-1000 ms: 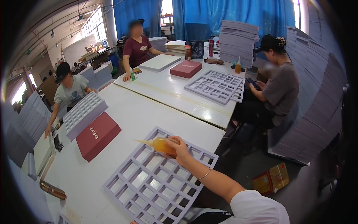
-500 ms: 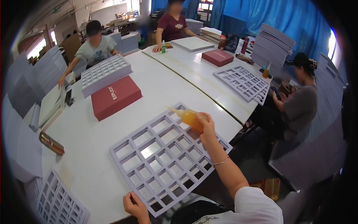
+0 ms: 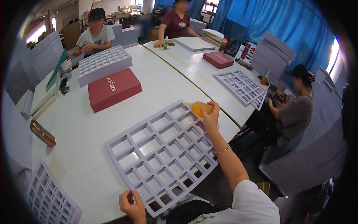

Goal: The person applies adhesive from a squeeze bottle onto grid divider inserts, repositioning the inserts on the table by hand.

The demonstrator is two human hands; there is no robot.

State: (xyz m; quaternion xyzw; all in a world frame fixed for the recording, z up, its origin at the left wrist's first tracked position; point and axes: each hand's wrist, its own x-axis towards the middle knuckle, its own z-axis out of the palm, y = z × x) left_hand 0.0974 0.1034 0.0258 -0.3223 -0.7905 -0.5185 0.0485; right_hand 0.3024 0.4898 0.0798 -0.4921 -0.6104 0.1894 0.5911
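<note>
In front of me lies a pale grey-lilac grid tray (image 3: 135, 145) with rows of square and rectangular openings, its near corner overhanging the table edge. My right hand (image 3: 211, 118) is wrapped round a squeeze bottle (image 3: 200, 108) of amber liquid, tilted over the tray's far right edge with its nozzle pointing left. Whether the nozzle tip touches the tray I cannot tell. At the near left edge of the tray, my left hand (image 3: 132, 206) has its fingers curled, thumb and fingertips gripping the rim.
A red box (image 3: 115, 89) stands beyond the tray, near a stack of grid trays (image 3: 105, 65). A brown-gold cylinder (image 3: 43, 133) lies at left. More grids lie at lower left (image 3: 54, 196) and right (image 3: 240, 87). Three people are around the white tables (image 3: 89, 149).
My right hand has moved the bottle slightly right and up along the tray's far edge. My view has shifted a little. The person at far left has lifted a green sheet.
</note>
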